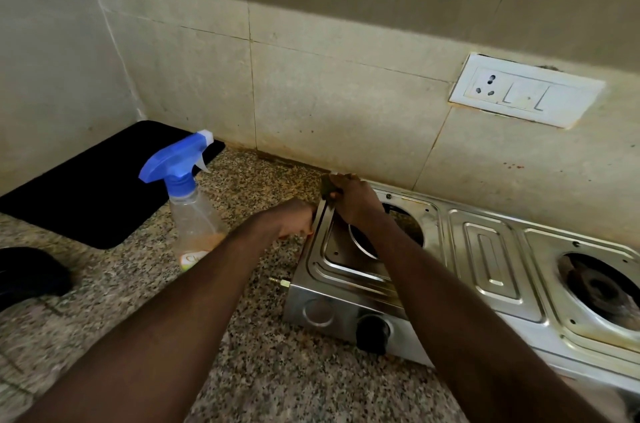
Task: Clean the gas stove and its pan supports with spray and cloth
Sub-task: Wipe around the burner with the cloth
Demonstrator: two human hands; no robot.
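Note:
A steel two-burner gas stove stands on the granite counter, its pan supports off and both burner wells bare. My left hand grips the stove's left rim. My right hand presses a small dark cloth or scrub pad against the stove's far left corner. A clear spray bottle with a blue trigger head stands upright on the counter, just left of my left hand. No pan supports are in view.
A black mat lies in the back left corner. A dark round object sits at the left edge. A white socket plate is on the tiled wall behind the stove. A black knob and a brass gas inlet stick out of the stove.

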